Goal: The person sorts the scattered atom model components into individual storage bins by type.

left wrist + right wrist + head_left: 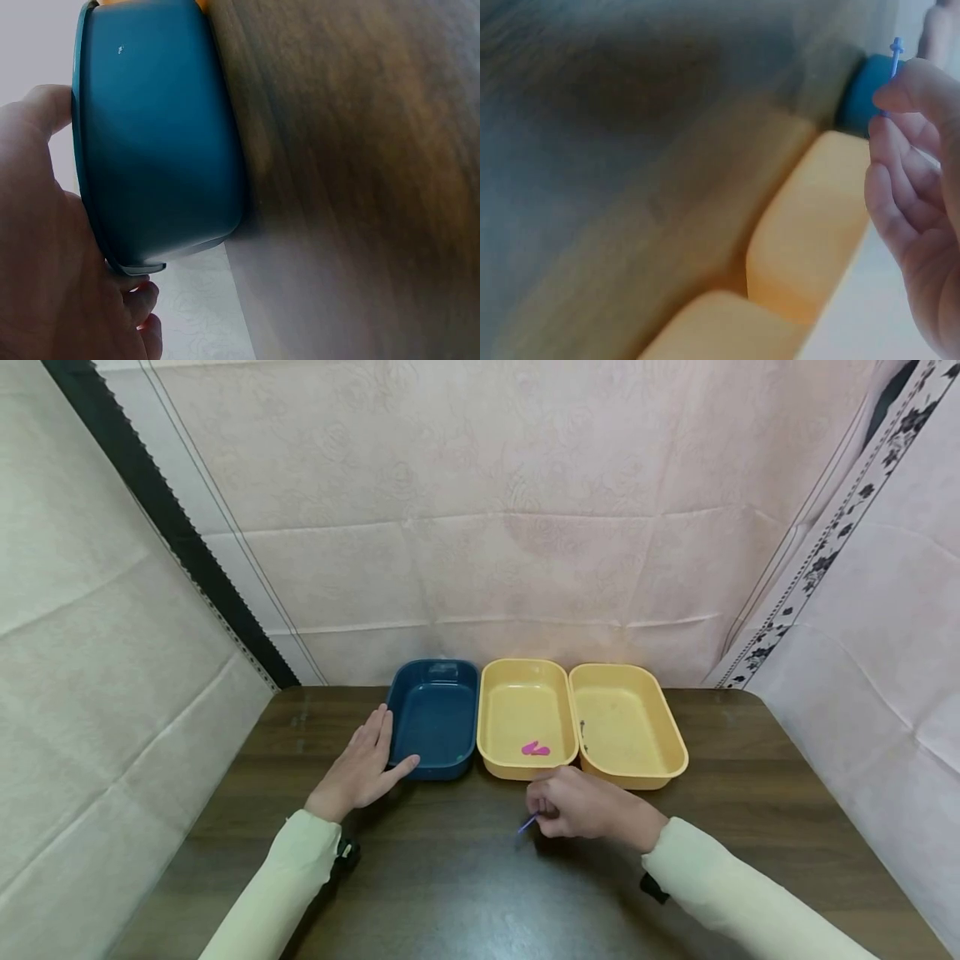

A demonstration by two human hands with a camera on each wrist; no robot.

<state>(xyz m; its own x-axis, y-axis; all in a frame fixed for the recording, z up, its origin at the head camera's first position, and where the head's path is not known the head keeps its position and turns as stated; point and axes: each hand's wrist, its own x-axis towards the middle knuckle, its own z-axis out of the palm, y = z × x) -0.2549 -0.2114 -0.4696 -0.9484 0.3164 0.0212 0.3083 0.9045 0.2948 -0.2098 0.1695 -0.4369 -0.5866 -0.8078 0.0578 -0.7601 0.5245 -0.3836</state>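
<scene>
My left hand lies along the near left side of a dark blue tray, its fingers straight and its thumb at the rim. From the left wrist view, the thumb and fingers lie along the rim of this tray. My right hand pinches a thin blue-violet plastic stick between thumb and forefinger, just in front of the yellow trays. In the right wrist view, the stick shows a small flanged tip above the thumb; its other end is hidden by the fingers.
The middle yellow tray holds a small bright pink piece. Beside it stands a second yellow tray, with a small dark thin item by its left wall. The trays stand in a row on the brown wooden table, before a pale cloth.
</scene>
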